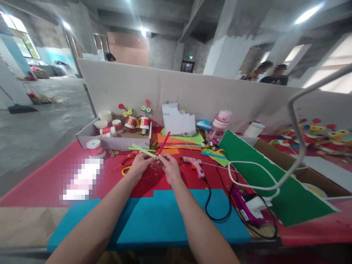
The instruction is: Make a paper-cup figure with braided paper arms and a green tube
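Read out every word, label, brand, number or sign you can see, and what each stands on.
No text is legible.
White cut paper sheet: faint print and a red logo, too small.
Red-and-white paper cup figures: label marks, too small.
Small lit green sign in the background: too small.
White pixelated rectangle on the table: blurred out.

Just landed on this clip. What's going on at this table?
A person works with paper strips above a red-covered table. The left hand pinches a light green strip and the right hand a red strip, their fingertips close together. A pink glue gun lies right of the hands. Farther back, cup figures stand in an open box.
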`<state>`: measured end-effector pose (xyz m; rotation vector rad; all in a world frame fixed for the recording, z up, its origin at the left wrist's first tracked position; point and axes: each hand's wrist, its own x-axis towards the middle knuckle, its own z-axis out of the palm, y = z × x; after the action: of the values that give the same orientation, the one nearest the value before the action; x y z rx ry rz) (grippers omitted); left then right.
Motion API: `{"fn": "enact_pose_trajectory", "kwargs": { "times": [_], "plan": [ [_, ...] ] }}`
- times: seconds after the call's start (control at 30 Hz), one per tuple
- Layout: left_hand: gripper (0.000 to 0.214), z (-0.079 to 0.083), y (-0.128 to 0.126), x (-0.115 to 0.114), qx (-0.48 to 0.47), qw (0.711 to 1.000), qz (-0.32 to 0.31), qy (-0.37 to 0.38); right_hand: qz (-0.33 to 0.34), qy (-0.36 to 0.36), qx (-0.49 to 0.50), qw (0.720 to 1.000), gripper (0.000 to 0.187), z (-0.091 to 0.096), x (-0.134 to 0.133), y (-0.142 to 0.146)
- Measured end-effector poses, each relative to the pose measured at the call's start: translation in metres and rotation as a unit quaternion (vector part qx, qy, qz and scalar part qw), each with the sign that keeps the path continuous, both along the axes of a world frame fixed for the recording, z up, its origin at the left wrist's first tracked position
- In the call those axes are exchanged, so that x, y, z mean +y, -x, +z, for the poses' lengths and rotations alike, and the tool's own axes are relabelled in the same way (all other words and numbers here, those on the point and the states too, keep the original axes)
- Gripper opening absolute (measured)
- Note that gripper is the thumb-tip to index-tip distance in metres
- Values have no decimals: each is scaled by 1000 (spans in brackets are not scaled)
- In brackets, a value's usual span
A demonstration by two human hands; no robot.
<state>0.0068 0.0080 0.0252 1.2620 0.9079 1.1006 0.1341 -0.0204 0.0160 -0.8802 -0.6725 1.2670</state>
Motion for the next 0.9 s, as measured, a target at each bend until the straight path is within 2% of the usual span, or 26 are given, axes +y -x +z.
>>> {"fn": "enact_pose_trajectory", "kwargs": {
  "times": [0.3, 0.53, 0.9],
  "plan": [
    [26, 4, -1, -4, -32, 999, -19, 8, 3, -17, -14, 1000, 35, -2, 1, 1],
    [28, 0, 1, 0, 1, 1000, -14, 2, 32, 5, -34, 999, 37, 1, -1, -3],
    [33, 3, 1, -1, -34, 999, -10, -8, -9, -6, -2, 1000, 37, -4, 2, 3]
  ]
}}
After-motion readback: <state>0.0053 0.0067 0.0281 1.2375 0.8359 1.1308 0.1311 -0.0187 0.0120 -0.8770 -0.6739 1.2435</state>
